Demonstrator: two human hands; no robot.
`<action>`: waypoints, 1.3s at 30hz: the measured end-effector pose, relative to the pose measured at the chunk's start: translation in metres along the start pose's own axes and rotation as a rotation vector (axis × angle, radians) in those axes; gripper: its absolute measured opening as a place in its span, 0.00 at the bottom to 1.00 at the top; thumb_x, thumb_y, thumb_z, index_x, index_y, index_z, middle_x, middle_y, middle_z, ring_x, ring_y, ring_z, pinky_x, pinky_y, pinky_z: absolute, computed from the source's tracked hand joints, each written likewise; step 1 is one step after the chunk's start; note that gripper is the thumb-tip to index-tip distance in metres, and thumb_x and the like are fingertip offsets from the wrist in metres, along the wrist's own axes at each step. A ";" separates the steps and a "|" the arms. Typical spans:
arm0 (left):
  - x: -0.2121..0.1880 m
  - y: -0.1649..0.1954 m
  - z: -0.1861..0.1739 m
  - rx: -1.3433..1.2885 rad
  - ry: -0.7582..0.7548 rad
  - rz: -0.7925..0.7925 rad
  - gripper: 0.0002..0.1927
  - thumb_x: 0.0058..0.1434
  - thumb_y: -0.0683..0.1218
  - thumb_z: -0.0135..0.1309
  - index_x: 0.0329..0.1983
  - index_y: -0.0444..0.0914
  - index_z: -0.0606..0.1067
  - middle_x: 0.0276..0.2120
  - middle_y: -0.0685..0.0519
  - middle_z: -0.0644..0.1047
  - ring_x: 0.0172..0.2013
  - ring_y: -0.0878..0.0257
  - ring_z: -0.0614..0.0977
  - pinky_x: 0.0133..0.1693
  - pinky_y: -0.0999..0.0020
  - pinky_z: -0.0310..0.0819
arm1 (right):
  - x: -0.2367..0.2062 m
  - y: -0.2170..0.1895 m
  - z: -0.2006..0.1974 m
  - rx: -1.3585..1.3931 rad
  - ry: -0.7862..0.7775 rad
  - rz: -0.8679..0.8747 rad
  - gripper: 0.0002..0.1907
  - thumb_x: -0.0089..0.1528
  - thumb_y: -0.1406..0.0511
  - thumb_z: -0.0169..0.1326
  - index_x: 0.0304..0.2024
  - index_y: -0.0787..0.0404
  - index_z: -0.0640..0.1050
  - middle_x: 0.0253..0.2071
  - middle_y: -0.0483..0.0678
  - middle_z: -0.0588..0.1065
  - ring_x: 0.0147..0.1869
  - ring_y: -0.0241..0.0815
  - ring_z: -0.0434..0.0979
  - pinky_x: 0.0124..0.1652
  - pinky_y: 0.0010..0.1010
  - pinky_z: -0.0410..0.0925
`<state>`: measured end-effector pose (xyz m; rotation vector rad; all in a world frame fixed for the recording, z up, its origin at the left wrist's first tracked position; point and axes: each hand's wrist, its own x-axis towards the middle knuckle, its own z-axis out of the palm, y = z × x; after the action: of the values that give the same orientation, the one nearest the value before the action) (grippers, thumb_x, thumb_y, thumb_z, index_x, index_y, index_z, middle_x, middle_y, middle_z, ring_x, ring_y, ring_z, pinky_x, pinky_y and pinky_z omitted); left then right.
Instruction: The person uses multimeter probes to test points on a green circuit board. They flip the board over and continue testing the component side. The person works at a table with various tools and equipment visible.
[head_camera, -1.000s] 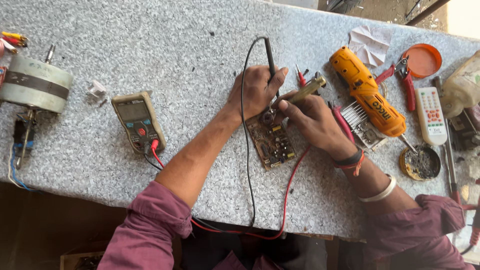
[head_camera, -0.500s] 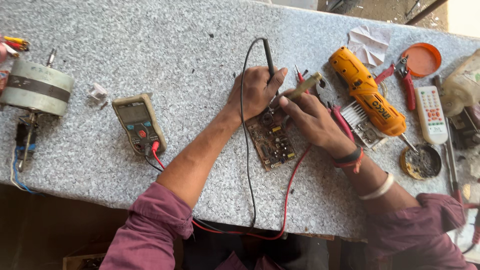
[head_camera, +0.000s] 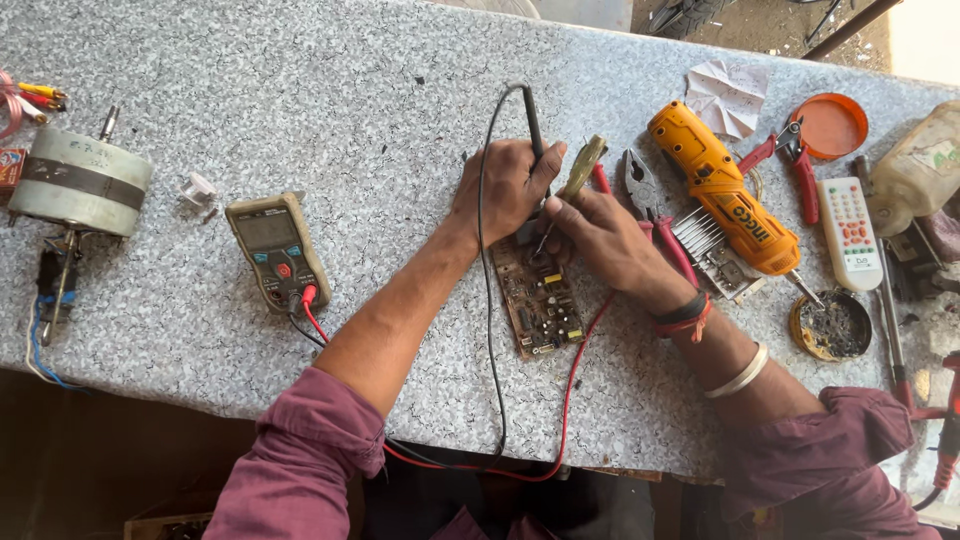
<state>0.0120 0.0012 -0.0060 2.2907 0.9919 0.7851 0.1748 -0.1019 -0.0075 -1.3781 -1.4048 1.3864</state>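
Probing the circuit board (head_camera: 540, 300) is the step you have in hand: it lies flat on the speckled stone bench (head_camera: 300, 90), just in front of you, between your two forearms. Your left hand (head_camera: 505, 188) has its fingers curled tight around the black test probe (head_camera: 533, 125), whose lead loops back to the multimeter (head_camera: 277, 250) lying well to the left. Your right hand (head_camera: 600, 232) pinches a green-handled screwdriver (head_camera: 575, 175) between thumb and fingers, tip angled down onto the board's far edge. The exact contact points are hidden under your fingers. By the look of it, the next move calls for steady tips on small solder points, and a glance left to the meter screen without letting either tool slip. Close to your right wrist lie pliers (head_camera: 640, 185), a finned heat sink (head_camera: 700, 235) and a yellow cordless screwdriver (head_camera: 720, 190); keep your forearm from nudging them.
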 end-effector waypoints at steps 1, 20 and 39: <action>0.001 0.000 0.000 -0.009 -0.017 -0.033 0.31 0.73 0.62 0.41 0.24 0.38 0.76 0.20 0.43 0.77 0.26 0.45 0.83 0.30 0.50 0.74 | 0.000 0.001 -0.001 0.016 -0.004 -0.011 0.21 0.72 0.54 0.45 0.43 0.65 0.78 0.31 0.44 0.77 0.34 0.33 0.77 0.36 0.26 0.72; -0.003 0.004 -0.004 -0.064 0.005 -0.042 0.29 0.71 0.62 0.44 0.23 0.37 0.75 0.17 0.44 0.76 0.23 0.47 0.82 0.27 0.51 0.73 | -0.008 -0.006 -0.004 0.021 0.003 -0.097 0.21 0.72 0.55 0.46 0.44 0.67 0.78 0.31 0.45 0.78 0.36 0.33 0.79 0.39 0.27 0.73; -0.003 -0.002 -0.004 -0.101 -0.011 -0.022 0.28 0.72 0.58 0.46 0.24 0.34 0.76 0.19 0.40 0.76 0.24 0.46 0.82 0.29 0.51 0.73 | -0.007 -0.012 0.001 -0.079 -0.004 -0.125 0.20 0.69 0.54 0.50 0.43 0.66 0.79 0.30 0.44 0.78 0.33 0.33 0.78 0.34 0.26 0.72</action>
<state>0.0063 0.0010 -0.0053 2.1924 0.9496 0.7941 0.1722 -0.1068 0.0053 -1.3131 -1.5357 1.2658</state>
